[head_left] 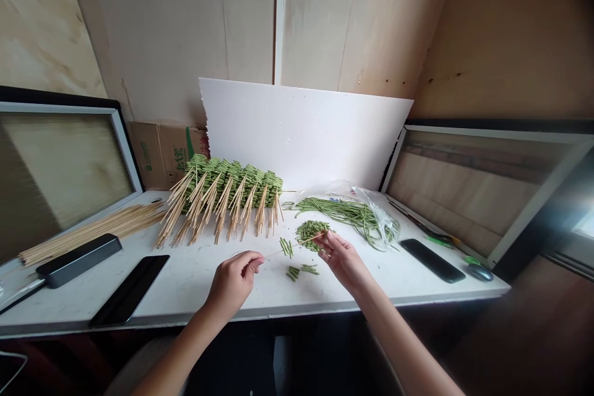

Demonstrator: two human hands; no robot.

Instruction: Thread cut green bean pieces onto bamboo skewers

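Note:
A thin wooden skewer [304,240] stretches between my two hands above the white table. My left hand [236,275] is closed in a pinch at its left end. Near its other end, the fingers of my right hand [341,252] are closed on it. Whether a bean piece sits in the right fingertips is too small to tell. Just behind the right hand lies a heap of cut green bean pieces [312,230]. Short bean pieces [286,247] lie in a row below the skewer, with small groups of bean pieces [309,269] nearer the front edge.
Stacked skewered beans [236,176] stand at the back left, sticks pointing forward. Loose skewers [102,229] lie far left beside a black box [81,260] and a dark flat panel [132,291]. Long beans [343,211] in plastic, a phone [431,260] and a mouse [480,271] are right.

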